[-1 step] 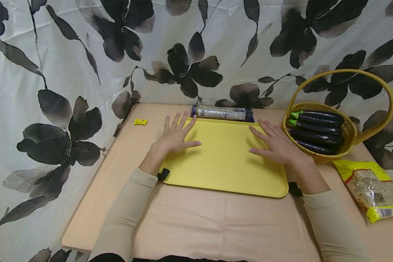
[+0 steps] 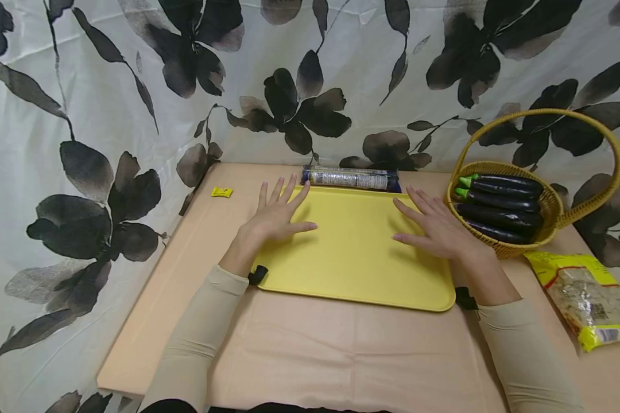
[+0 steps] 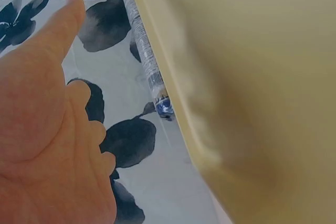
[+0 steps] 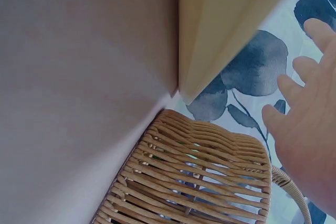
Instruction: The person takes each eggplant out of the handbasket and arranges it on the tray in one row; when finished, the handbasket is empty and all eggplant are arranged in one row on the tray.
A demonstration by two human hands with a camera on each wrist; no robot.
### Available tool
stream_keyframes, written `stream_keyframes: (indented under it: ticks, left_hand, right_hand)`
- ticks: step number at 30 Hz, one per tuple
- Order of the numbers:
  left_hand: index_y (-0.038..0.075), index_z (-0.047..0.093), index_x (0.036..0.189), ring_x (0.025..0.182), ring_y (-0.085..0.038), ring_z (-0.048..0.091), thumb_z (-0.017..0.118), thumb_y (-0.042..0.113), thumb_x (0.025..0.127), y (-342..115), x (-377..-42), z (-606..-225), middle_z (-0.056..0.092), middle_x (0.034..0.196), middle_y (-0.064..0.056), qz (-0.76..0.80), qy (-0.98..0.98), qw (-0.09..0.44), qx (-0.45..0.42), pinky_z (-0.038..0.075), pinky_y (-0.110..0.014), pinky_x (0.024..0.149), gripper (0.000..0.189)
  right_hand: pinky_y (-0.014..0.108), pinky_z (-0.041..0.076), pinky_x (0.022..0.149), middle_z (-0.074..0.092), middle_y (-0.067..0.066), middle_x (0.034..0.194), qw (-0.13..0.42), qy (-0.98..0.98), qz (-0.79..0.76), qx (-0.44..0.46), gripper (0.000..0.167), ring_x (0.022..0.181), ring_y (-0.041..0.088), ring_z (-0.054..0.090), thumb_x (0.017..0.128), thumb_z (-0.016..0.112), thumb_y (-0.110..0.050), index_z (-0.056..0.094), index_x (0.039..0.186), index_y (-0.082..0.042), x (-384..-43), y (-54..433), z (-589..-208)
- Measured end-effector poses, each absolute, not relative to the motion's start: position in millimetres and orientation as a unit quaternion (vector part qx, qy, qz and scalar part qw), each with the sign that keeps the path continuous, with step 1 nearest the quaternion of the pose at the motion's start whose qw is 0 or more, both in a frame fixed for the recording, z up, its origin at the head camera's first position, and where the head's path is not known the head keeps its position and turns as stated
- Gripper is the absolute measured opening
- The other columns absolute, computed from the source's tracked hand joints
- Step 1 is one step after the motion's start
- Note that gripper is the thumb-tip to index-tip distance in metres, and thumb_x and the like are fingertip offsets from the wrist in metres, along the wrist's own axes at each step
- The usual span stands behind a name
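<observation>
Both hands are held over a yellow tray (image 2: 351, 252), fingers spread and straight, holding nothing. The left hand (image 2: 276, 218) is above the tray's left side, its thumb pointing inward. Over the right side is the right hand (image 2: 436, 226), close beside a wicker basket (image 2: 553, 201) of dark eggplants (image 2: 501, 215). In the left wrist view, the palm and thumb of the left hand (image 3: 42, 114) show beside the tray's rim (image 3: 163, 77). The right wrist view has the right hand's fingers (image 4: 310, 74) at the right, above the basket's woven side (image 4: 194, 171).
Behind the tray lies a long dark-blue and silver package (image 2: 351, 178). A small yellow packet (image 2: 221, 192) sits at the back left of the table (image 2: 310, 344). At the right is a yellow and clear plastic bag (image 2: 589, 298). A floral curtain (image 2: 150, 86) hangs behind.
</observation>
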State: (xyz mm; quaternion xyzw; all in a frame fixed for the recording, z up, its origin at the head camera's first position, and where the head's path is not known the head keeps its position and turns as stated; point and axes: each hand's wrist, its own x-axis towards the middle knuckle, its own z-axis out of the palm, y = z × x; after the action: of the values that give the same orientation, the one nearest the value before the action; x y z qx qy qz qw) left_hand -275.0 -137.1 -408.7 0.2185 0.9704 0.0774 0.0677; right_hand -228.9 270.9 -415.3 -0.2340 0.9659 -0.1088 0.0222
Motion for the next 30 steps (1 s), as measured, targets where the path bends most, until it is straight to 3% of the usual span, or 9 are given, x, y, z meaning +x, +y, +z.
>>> stream_keyframes:
  ticks: [8,17,25,30]
  left_hand:
    - [0.041,-0.011,0.164,0.161,-0.033,-0.019,0.046,0.083,0.092,-135.4,-269.6,-403.1,-0.027,0.171,0.002,0.078,0.969,0.051,0.229,-0.022,-0.062,0.124,0.100]
    - [0.039,-0.007,0.166,0.161,-0.034,-0.016,0.047,0.083,0.092,-139.5,-267.0,-400.9,-0.020,0.174,-0.003,0.076,0.971,0.034,0.224,-0.018,-0.064,0.125,0.101]
    - [0.039,-0.005,0.167,0.162,-0.029,-0.018,0.052,0.079,0.093,-156.9,-269.9,-388.3,-0.026,0.172,0.004,0.126,0.968,0.014,0.216,-0.021,-0.061,0.125,0.101]
    - [0.040,-0.006,0.166,0.163,-0.023,-0.012,0.054,0.076,0.094,-179.3,-275.6,-375.9,-0.013,0.175,0.007,0.189,0.958,0.028,0.213,-0.021,-0.059,0.125,0.100]
  right_hand:
    - [0.062,0.000,0.130,-0.002,0.010,0.177,0.014,0.967,-0.107,-0.232,0.086,0.163,0.035,-0.002,0.098,0.059,-0.066,0.024,0.167,-0.028,-227.9,272.2,-414.7]
    - [0.060,-0.002,0.130,-0.005,0.007,0.177,0.008,0.968,-0.110,-0.225,0.086,0.163,0.036,-0.003,0.098,0.057,-0.067,0.024,0.167,-0.029,-225.7,273.4,-414.6]
    - [0.073,0.011,0.123,-0.004,0.008,0.177,-0.015,0.971,-0.138,-0.195,0.088,0.159,0.047,0.008,0.097,0.061,-0.065,0.018,0.167,-0.035,-222.3,280.1,-402.5]
    - [0.080,0.017,0.117,0.000,0.006,0.177,-0.045,0.965,-0.192,-0.171,0.085,0.159,0.048,0.010,0.099,0.062,-0.058,0.016,0.167,-0.037,-220.2,287.6,-386.9]
